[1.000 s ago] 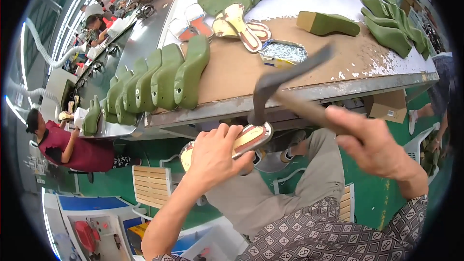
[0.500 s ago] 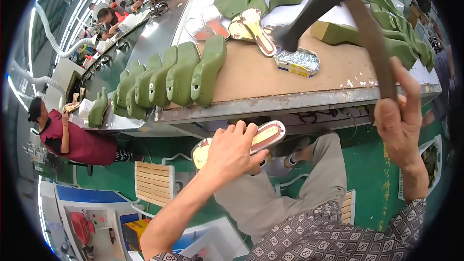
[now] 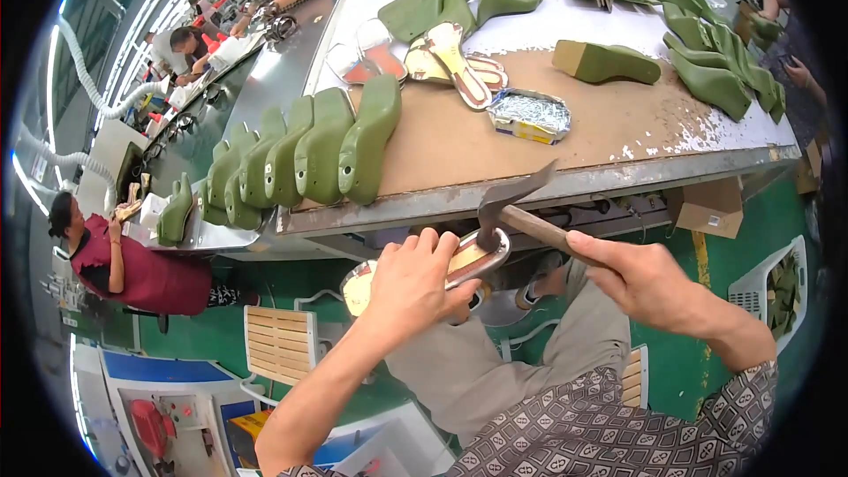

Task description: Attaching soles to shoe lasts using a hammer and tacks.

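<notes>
My left hand (image 3: 413, 287) is closed around an insole on a shoe last (image 3: 357, 290), held above my lap with its sole side up. Pale yellow shows at one end and a reddish-brown strip along the other. In my right hand (image 3: 638, 281) is the wooden handle of a hammer (image 3: 541, 231), a shoemaker's kind with a dark curved head. The hammer's face touches or nearly touches the insole's far right end, just beyond my left fingers. My palm hides the middle of the insole.
Several green shoe lasts (image 3: 369, 140) stand in a row along the left of the bench (image 3: 459, 159). Loose insoles (image 3: 452, 60) and a foil-lined box (image 3: 530, 115) lie on it. A white basket (image 3: 760, 287) sits at right. A person in a maroon top (image 3: 146, 256) stands at left.
My right hand has swung the hammer down from high over the bench to the insole's end. My left hand keeps its hold in nearly the same place. The view has shifted slightly.
</notes>
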Demonstrator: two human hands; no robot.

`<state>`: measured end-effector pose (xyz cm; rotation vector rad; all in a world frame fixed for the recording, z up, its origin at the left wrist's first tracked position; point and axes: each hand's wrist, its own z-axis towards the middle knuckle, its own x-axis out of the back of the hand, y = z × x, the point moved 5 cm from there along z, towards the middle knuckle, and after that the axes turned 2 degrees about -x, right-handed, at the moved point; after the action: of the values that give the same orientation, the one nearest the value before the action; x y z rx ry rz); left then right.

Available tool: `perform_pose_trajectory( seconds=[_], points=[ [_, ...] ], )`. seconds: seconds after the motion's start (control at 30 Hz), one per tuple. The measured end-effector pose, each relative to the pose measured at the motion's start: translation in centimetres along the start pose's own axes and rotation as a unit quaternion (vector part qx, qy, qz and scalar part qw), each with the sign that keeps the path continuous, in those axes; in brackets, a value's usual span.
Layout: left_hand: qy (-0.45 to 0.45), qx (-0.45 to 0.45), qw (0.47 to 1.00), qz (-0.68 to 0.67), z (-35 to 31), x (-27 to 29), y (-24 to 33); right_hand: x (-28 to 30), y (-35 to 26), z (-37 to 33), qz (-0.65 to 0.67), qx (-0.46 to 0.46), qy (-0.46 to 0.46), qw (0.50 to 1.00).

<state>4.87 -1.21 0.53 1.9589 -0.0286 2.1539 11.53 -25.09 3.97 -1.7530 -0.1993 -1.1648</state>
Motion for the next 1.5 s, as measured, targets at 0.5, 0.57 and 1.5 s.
perform_pose_trajectory(
  seconds=[0.5,0.57,1.5],
  points=[
    [0.0,0.012,1.0,-0.009,-0.4,0.2,0.0,-2.0,1.2,-1.5,0.165,0.034,0.169,0.971],
    [-0.004,0.01,1.0,-0.009,-0.4,0.0,-0.1,-2.2,1.2,-0.9,0.121,0.049,0.138,0.982],
    [0.387,0.238,0.803,-0.386,1.0,8.6,-8.8,5.0,20.6,-2.3,-0.319,-0.094,0.376,0.865]
  ],
)
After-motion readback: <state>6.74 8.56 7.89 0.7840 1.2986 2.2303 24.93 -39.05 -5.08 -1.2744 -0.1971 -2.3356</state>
